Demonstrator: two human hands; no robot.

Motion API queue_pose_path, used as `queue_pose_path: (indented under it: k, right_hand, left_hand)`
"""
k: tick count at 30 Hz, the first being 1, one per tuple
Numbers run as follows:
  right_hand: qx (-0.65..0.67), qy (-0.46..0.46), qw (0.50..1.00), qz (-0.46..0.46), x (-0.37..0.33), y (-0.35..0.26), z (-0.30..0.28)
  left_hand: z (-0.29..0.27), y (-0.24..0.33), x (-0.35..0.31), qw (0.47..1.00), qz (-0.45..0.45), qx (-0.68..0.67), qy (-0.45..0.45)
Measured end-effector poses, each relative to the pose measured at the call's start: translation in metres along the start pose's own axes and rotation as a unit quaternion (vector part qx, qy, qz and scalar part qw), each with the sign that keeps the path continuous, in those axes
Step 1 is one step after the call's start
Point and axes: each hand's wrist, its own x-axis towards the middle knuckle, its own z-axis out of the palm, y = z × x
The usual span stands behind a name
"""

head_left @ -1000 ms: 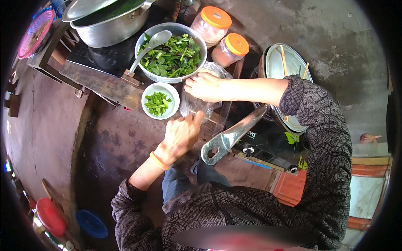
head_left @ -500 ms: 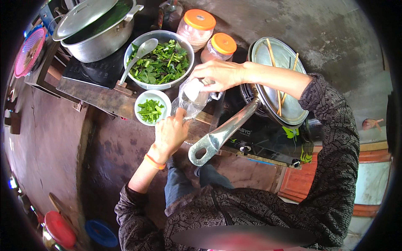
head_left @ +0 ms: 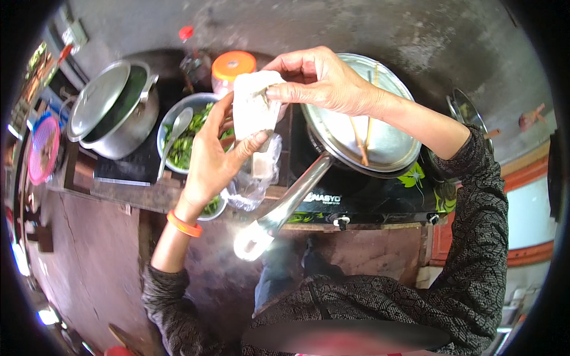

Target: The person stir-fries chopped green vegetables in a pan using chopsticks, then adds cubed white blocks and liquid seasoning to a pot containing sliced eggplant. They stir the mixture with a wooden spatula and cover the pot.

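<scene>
Between my two hands, raised over the counter, is a white packet-like thing (head_left: pixel 254 110); its exact kind does not show. My left hand (head_left: pixel 215 153) holds it from below and the left, thumb across its lower end. My right hand (head_left: pixel 325 86) pinches its upper right side between thumb and fingers. Below it is a crumpled clear plastic bag (head_left: pixel 252 188). Behind my left hand stands a bowl of chopped greens (head_left: pixel 178 155), partly hidden, with a ladle (head_left: pixel 181 121) in it. A small white bowl (head_left: pixel 215 209) with cut green pieces is mostly covered.
On the right, a lidded pan (head_left: pixel 389 139) with chopsticks (head_left: pixel 360 142) on its lid sits on a black stove (head_left: pixel 380 196); its long handle (head_left: pixel 285 204) juts toward me. A big pot (head_left: pixel 127 133) stands at left. An orange-lidded jar (head_left: pixel 233 65) and a red-capped bottle (head_left: pixel 191 65) are behind.
The white thing has come out of the clear bag and been lifted up, both hands now on it. The bag is left below. My view has shifted, showing more wall.
</scene>
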Motion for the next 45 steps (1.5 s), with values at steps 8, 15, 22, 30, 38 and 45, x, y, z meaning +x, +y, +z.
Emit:
queue_pose_path:
  k: [8,15,22,30,38,45]
  right_hand:
    - [-0.110,0.167,0.979,-0.027,-0.117,-0.055,-0.111]
    - [0.034,0.273,0.961,0.027,-0.283,-0.045,-0.215]
    - [0.117,0.339,0.933,0.025,-0.422,-0.009,-0.289]
    - [-0.203,0.310,0.896,0.245,-0.500,0.020,-0.335]
    - [-0.126,0.210,0.940,0.236,-0.494,0.036,-0.346]
    - [-0.159,0.176,0.954,0.186,-0.480,0.049,-0.358]
  left_hand:
    - [0.113,0.089,0.111,0.958,-0.141,-0.117,-0.223]
    - [0.292,0.114,0.179,0.893,-0.103,-0.160,-0.408]
    - [0.440,0.123,0.209,0.846,-0.069,-0.127,-0.514]
    - [0.504,0.126,0.230,0.865,-0.046,-0.006,-0.499]
    - [0.531,0.118,0.234,0.869,-0.066,0.058,-0.487]
    - [0.538,0.116,0.238,0.887,-0.050,0.114,-0.445]
